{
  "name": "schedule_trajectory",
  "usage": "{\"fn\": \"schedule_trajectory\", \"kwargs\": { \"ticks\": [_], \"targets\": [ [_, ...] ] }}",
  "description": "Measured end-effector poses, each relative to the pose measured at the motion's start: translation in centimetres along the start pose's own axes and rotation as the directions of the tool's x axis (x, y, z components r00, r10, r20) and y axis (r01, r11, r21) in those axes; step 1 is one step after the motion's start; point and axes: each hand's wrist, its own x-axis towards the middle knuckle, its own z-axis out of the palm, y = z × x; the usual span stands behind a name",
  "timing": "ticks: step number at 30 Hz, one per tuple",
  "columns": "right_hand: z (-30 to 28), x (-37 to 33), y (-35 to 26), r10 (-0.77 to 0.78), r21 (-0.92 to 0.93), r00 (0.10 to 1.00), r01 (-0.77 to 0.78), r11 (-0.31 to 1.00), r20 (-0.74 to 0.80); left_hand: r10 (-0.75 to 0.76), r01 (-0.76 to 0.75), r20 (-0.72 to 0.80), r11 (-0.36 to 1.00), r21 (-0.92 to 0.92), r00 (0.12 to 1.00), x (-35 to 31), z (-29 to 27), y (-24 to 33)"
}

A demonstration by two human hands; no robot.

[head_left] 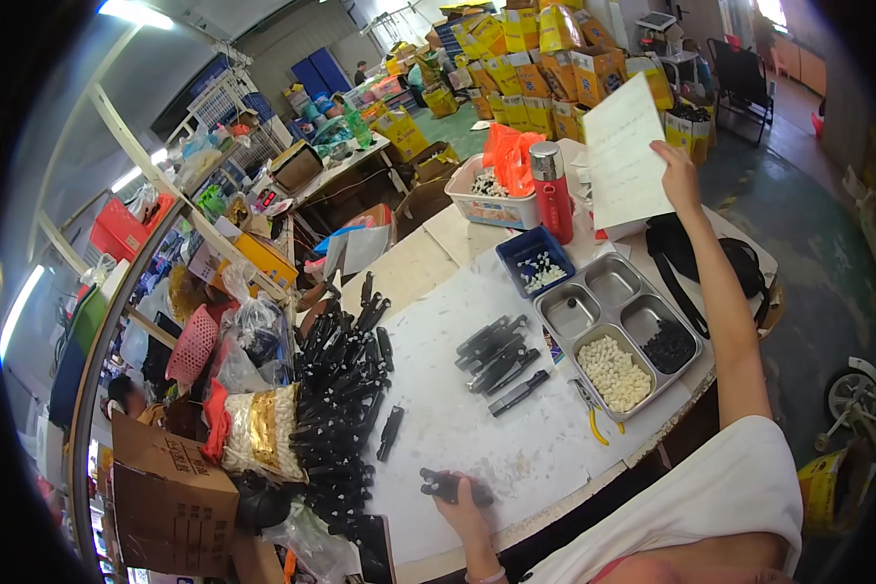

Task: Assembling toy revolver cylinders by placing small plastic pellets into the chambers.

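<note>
Warehouse room: yellow cartons (516, 58) stacked, grey-green floor (798, 224), ceiling striplights (131, 12)

Bare white tabletop (457, 428) lies open — hemmed by black parts pile (336, 409) and steel tray (618, 336).

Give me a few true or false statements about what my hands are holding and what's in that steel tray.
1. The left hand holds a black plastic part. True.
2. The right hand rests flat on the table. False: it is raised, holding a sheet of paper.
3. The metal tray holds white pieces in one compartment. True.
4. The red bottle lies on its side. False: it stands upright.
5. The blue bin is empty. False: it holds small white pieces.
</note>
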Motion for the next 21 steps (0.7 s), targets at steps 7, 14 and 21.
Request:
{"fn": "schedule_trajectory", "kwargs": {
  "ticks": [7,14,21],
  "targets": [
    [5.9,1.0,-1.4,0.104,-0.067,0.954,-0.088,0.994,0.28,-0.008,0.01,-0.038,1.0,0.028,0.999,-0.2,-1.0,-0.1],
    [7.3,2.9,0.9,0.251,-0.214,0.889,-0.179,0.96,0.384,-0.009,0.01,-0.058,0.999,0.031,0.998,-0.5,-0.9,-0.1],
    [4.3,1.4,1.6,0.359,-0.114,0.87,-0.34,0.933,0.338,-0.042,0.041,-0.051,0.999,-0.007,0.998,-0.4,-1.1,-0.3]
  ]
}}
